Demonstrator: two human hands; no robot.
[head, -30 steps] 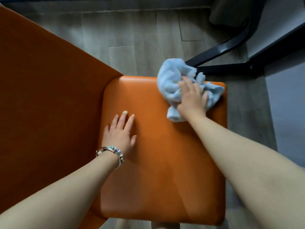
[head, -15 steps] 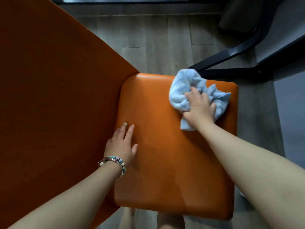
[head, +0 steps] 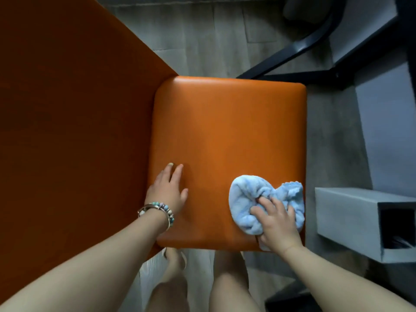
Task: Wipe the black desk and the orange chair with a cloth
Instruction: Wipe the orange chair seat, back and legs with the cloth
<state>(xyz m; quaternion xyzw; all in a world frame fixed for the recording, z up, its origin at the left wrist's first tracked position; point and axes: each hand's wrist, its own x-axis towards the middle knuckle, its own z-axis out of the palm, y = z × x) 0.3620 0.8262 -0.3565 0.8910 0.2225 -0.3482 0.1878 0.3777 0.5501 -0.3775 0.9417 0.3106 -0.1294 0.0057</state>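
Now the right hand (head: 278, 224) presses curled fingers into the bunched blue cloth (head: 252, 203) at the lower right corner of the orange chair (head: 225, 131); the left hand (head: 167, 191) lies flat, fingers straight, lower centre. One stroke further and the cloth may slide off the edge.

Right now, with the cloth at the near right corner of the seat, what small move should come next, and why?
Probably sweep the blue cloth leftward along the near edge of the orange chair seat. The right hand grips it bunched at the near right corner, and the strip toward the left hand, resting flat on the seat, lies bare beside it.
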